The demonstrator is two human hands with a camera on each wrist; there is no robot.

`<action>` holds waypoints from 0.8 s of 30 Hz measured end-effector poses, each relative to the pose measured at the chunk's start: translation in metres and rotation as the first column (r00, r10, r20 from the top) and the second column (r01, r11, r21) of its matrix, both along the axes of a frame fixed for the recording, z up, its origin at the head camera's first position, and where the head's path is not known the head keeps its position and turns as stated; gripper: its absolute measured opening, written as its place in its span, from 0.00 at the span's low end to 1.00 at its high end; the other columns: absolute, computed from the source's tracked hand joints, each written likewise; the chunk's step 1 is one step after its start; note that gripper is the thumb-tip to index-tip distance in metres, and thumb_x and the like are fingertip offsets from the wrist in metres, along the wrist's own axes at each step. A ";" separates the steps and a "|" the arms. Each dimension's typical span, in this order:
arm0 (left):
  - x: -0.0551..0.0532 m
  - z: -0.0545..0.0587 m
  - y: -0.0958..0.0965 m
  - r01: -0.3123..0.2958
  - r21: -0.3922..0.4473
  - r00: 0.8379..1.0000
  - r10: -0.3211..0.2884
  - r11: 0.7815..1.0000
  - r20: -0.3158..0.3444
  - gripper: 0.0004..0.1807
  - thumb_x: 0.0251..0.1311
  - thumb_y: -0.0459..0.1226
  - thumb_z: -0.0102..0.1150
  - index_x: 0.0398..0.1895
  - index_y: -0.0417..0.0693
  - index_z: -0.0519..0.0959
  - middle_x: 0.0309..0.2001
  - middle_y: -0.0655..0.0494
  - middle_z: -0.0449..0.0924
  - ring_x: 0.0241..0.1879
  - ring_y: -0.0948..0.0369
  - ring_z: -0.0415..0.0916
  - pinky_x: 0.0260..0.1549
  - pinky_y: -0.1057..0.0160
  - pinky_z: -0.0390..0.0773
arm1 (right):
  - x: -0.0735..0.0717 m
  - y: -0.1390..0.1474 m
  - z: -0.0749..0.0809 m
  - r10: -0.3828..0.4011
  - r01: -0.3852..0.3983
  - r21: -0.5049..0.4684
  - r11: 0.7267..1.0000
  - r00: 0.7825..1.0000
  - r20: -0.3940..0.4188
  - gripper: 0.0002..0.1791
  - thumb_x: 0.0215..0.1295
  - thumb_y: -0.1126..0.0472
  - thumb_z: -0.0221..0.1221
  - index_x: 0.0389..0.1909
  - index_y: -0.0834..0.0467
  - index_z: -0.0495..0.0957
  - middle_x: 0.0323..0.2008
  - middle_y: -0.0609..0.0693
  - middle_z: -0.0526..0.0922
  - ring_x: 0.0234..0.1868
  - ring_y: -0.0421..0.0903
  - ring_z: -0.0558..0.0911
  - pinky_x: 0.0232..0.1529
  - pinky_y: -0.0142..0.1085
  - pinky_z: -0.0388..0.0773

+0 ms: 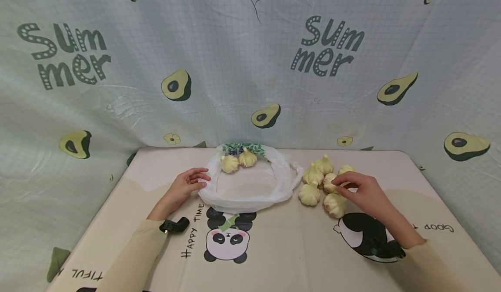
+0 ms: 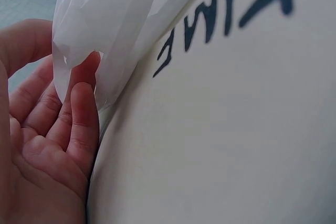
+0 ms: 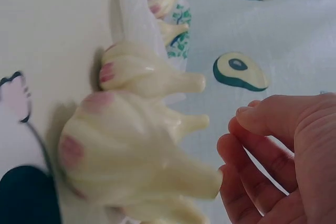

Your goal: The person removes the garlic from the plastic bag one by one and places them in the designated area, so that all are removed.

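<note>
A white plastic bag point(image 1: 242, 203) lies with its mouth spread wide, and two garlic bulbs point(image 1: 229, 164) sit at its back inside. At the bag's left rim is my left hand point(image 1: 184, 190), its loosely bent fingers touching the thin plastic point(image 2: 110, 19); part of those fingers is hidden behind it. To the right of the bag several garlic bulbs point(image 1: 309, 194) stand in a cluster, stems upward. My right hand point(image 1: 364, 192) hovers over the right side of this cluster. Nothing shows between its thumb and fingertips in the right wrist view, beside a large garlic bulb point(image 3: 131, 145).
A cream tablecloth point(image 1: 282, 248) with a panda print point(image 1: 227, 242) covers the table. Behind it hangs a pale curtain point(image 1: 219, 44) patterned with avocados. A dark wrist strap point(image 1: 175, 226) sits on the left forearm.
</note>
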State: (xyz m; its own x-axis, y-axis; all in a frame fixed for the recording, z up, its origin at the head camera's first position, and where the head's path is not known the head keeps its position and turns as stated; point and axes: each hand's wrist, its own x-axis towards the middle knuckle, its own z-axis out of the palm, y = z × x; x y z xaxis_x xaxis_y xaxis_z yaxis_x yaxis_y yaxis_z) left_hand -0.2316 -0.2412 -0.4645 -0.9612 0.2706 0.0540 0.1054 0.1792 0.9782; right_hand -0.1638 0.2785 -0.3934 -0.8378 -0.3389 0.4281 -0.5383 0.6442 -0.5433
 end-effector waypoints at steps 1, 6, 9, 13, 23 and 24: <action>0.000 0.000 0.000 -0.001 0.001 1.000 0.001 1.000 0.000 0.27 0.63 0.27 0.61 0.65 0.30 0.68 0.53 0.32 0.77 0.46 0.66 0.78 0.46 0.72 0.74 | -0.001 -0.002 0.001 0.003 -0.003 -0.004 1.000 1.000 0.003 0.12 0.58 0.73 0.67 0.40 0.56 0.85 0.37 0.49 0.85 0.35 0.37 0.81 0.36 0.27 0.77; 0.001 0.000 0.000 -0.003 -0.003 1.000 0.003 1.000 0.007 0.27 0.63 0.27 0.61 0.65 0.31 0.68 0.53 0.32 0.77 0.45 0.66 0.78 0.46 0.72 0.73 | -0.012 -0.015 0.006 0.019 -0.019 -0.010 1.000 0.999 0.027 0.10 0.61 0.72 0.66 0.41 0.57 0.85 0.39 0.50 0.85 0.37 0.40 0.82 0.38 0.29 0.79; 0.001 0.001 0.000 -0.004 -0.003 1.000 0.004 1.000 0.005 0.27 0.63 0.27 0.61 0.65 0.31 0.68 0.54 0.32 0.77 0.46 0.65 0.78 0.46 0.72 0.73 | -0.020 -0.024 0.009 0.026 -0.026 -0.006 1.000 0.998 0.051 0.09 0.61 0.71 0.66 0.42 0.60 0.85 0.40 0.51 0.85 0.38 0.42 0.82 0.40 0.32 0.80; 0.001 0.002 0.001 -0.005 -0.008 1.000 0.005 1.000 0.005 0.27 0.64 0.28 0.61 0.65 0.31 0.68 0.54 0.31 0.77 0.47 0.64 0.77 0.46 0.72 0.73 | -0.030 -0.037 0.013 0.040 -0.041 0.003 0.999 0.995 0.089 0.09 0.64 0.70 0.64 0.43 0.61 0.84 0.41 0.52 0.85 0.39 0.46 0.83 0.40 0.37 0.81; 0.002 0.002 0.001 -0.009 -0.008 1.000 0.009 1.000 0.008 0.27 0.64 0.27 0.61 0.65 0.31 0.68 0.54 0.31 0.77 0.46 0.65 0.77 0.46 0.72 0.73 | -0.059 -0.073 0.020 0.110 -0.103 -0.049 0.993 0.976 0.187 0.08 0.66 0.67 0.62 0.45 0.59 0.84 0.43 0.55 0.86 0.44 0.49 0.84 0.44 0.42 0.81; 0.002 0.002 0.001 -0.008 -0.007 1.000 0.008 1.000 0.008 0.27 0.64 0.27 0.61 0.65 0.31 0.68 0.54 0.31 0.77 0.45 0.65 0.78 0.46 0.72 0.73 | -0.062 -0.077 0.021 0.123 -0.112 -0.062 0.992 0.973 0.197 0.08 0.66 0.67 0.62 0.45 0.60 0.84 0.43 0.56 0.86 0.44 0.50 0.84 0.45 0.42 0.81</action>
State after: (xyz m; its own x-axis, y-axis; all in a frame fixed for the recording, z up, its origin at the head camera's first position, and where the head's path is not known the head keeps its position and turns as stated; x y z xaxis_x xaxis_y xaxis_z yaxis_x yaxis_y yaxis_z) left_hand -0.2296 -0.2402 -0.4625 -0.9638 0.2628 0.0447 0.0962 0.1866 0.9777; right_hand -0.2255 0.2010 -0.3725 -0.8638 -0.4223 0.2748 -0.4856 0.5521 -0.6778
